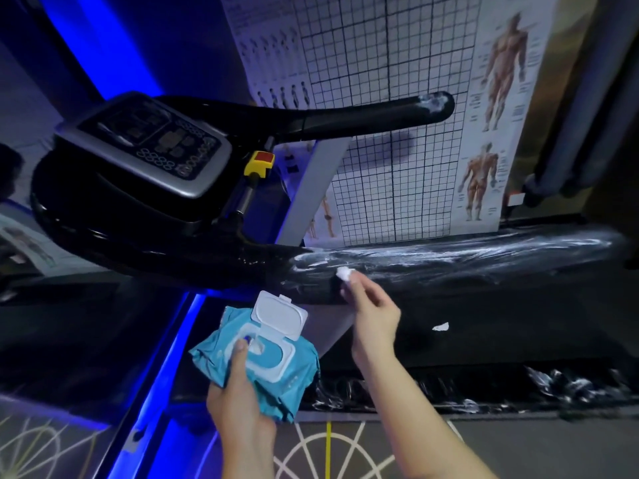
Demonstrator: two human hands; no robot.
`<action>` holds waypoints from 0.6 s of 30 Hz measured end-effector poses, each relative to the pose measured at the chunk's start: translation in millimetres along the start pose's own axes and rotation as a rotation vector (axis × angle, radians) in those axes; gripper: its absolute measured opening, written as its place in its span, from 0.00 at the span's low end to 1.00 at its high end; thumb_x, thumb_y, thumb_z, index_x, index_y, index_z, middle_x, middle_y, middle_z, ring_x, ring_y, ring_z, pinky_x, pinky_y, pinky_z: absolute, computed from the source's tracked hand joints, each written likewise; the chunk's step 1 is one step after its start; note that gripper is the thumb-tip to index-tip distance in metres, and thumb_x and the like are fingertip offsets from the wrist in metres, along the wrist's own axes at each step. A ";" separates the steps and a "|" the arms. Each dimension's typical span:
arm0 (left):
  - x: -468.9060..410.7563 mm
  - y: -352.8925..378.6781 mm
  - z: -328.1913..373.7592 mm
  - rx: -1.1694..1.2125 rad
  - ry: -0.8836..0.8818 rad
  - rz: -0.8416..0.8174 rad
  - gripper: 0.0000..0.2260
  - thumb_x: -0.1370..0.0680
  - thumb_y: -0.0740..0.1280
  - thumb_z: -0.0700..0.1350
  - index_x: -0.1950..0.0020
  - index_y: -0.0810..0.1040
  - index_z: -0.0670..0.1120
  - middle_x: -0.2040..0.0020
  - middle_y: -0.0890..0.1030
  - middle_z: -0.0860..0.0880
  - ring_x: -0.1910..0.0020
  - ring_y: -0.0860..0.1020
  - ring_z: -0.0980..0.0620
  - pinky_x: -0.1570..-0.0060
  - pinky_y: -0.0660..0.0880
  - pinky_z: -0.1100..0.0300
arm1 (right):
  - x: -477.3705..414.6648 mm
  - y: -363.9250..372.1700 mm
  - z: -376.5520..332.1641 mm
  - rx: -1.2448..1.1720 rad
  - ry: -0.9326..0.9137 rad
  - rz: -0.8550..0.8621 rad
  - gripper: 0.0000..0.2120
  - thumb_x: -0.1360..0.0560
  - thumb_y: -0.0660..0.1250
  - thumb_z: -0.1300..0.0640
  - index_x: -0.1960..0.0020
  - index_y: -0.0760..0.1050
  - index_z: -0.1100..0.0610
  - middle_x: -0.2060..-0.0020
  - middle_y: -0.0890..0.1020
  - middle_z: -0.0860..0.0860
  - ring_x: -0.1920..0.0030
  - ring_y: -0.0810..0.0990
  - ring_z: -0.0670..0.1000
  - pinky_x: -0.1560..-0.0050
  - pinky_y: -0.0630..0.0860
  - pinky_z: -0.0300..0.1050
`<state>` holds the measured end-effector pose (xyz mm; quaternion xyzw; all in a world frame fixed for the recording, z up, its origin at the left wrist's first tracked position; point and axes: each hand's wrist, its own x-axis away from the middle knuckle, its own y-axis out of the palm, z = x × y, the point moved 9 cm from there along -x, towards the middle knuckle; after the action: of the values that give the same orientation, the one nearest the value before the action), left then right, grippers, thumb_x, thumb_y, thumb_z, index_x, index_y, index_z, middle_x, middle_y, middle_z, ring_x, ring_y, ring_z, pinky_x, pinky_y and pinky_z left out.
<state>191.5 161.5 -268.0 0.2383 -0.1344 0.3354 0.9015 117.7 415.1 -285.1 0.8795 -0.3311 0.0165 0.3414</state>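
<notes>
The small crumpled white wipe wad [344, 273] sits pinched between the thumb and fingertips of the right hand [371, 312], pressed against the near end of the long black glossy treadmill handrail [466, 264]. That rail is streaked with white foamy smears along nearly its whole length to the right of the wad, so I judge the wiping here barely begun: the residue is spread about, not lifted.

The left hand [238, 392] grips the soft teal wet-wipe pack [297, 385] from below, fingers curled round it and the thumb lying over the dispensing opening, where a bit of white wipe shows. Its white plastic flip lid [281, 314] stands open, so a fresh sheet is within reach, and I think one will be needed, since the wad looks too small for this much smear.

Further out, the far black handrail [363, 114] carries a white patch at its tip, and the dark lower side rail [553, 382] is smeared too; both are left to do. A white scrap [441, 327] lies on the dark surface below the near rail.

Beyond stand the grey-framed treadmill console [152, 143], a yellow safety switch with a red button [259, 163], a black-on-white grid chart [380, 46] and an anatomical muscle poster [505, 81]. Nothing blocks the rail; the dim blue light makes the smears hard to judge.
</notes>
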 end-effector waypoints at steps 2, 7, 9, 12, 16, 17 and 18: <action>-1.7 0.9 0.0 0.019 -0.001 -0.006 0.15 0.21 0.77 0.46 0.35 0.82 0.49 0.49 0.87 0.50 0.62 0.88 0.54 0.65 0.85 0.53 | -6.2 -20.6 -15.4 0.065 -0.133 0.125 0.04 0.23 0.73 0.62 0.49 0.84 0.58 0.54 0.87 0.55 0.53 0.85 0.50 0.50 0.80 0.42; 2.6 6.2 -13.8 0.065 -0.054 -0.032 0.15 0.21 0.76 0.45 0.34 0.83 0.47 0.45 0.88 0.46 0.59 0.89 0.48 0.68 0.84 0.50 | -14.4 -61.0 -42.3 0.214 -0.252 0.447 0.03 0.21 0.67 0.56 0.50 0.77 0.49 0.55 0.83 0.44 0.54 0.81 0.41 0.49 0.77 0.39; 6.0 10.6 -16.6 0.073 -0.074 -0.054 0.16 0.21 0.76 0.45 0.34 0.82 0.47 0.45 0.88 0.46 0.55 0.89 0.44 0.58 0.85 0.42 | -16.4 -65.8 -48.4 0.214 -0.249 0.471 0.03 0.22 0.67 0.56 0.51 0.77 0.48 0.55 0.82 0.44 0.53 0.81 0.44 0.51 0.75 0.37; 10.3 10.5 -16.7 0.082 -0.075 -0.050 0.17 0.22 0.77 0.46 0.34 0.82 0.48 0.45 0.87 0.45 0.48 0.87 0.40 0.44 0.82 0.37 | -6.2 -53.2 -48.3 0.244 -0.240 0.416 0.04 0.24 0.68 0.59 0.52 0.79 0.51 0.57 0.83 0.44 0.56 0.80 0.42 0.56 0.72 0.28; 17.4 10.5 -13.9 0.093 -0.061 -0.050 0.18 0.22 0.77 0.45 0.32 0.81 0.48 0.42 0.87 0.43 0.47 0.86 0.40 0.41 0.80 0.36 | 2.8 -10.8 -13.7 0.265 -0.075 0.101 0.08 0.27 0.69 0.65 0.54 0.83 0.54 0.57 0.87 0.49 0.54 0.84 0.48 0.50 0.80 0.43; 18.6 10.0 -13.5 0.090 -0.059 -0.045 0.17 0.21 0.77 0.45 0.33 0.81 0.48 0.41 0.86 0.43 0.46 0.86 0.39 0.40 0.80 0.35 | 3.5 -5.9 -5.3 0.251 -0.021 0.044 0.08 0.26 0.69 0.66 0.53 0.84 0.55 0.56 0.87 0.50 0.53 0.84 0.49 0.48 0.80 0.45; 19.8 9.9 -13.0 0.089 -0.054 -0.043 0.15 0.21 0.76 0.44 0.35 0.82 0.48 0.41 0.86 0.42 0.45 0.86 0.39 0.39 0.79 0.35 | 2.2 -6.2 -1.8 0.229 0.007 0.024 0.09 0.26 0.69 0.67 0.52 0.84 0.56 0.55 0.88 0.51 0.53 0.85 0.50 0.48 0.80 0.45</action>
<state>200.7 185.5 -267.7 0.2898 -0.1385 0.3148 0.8931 123.5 418.3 -286.8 0.9085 -0.3365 0.0616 0.2398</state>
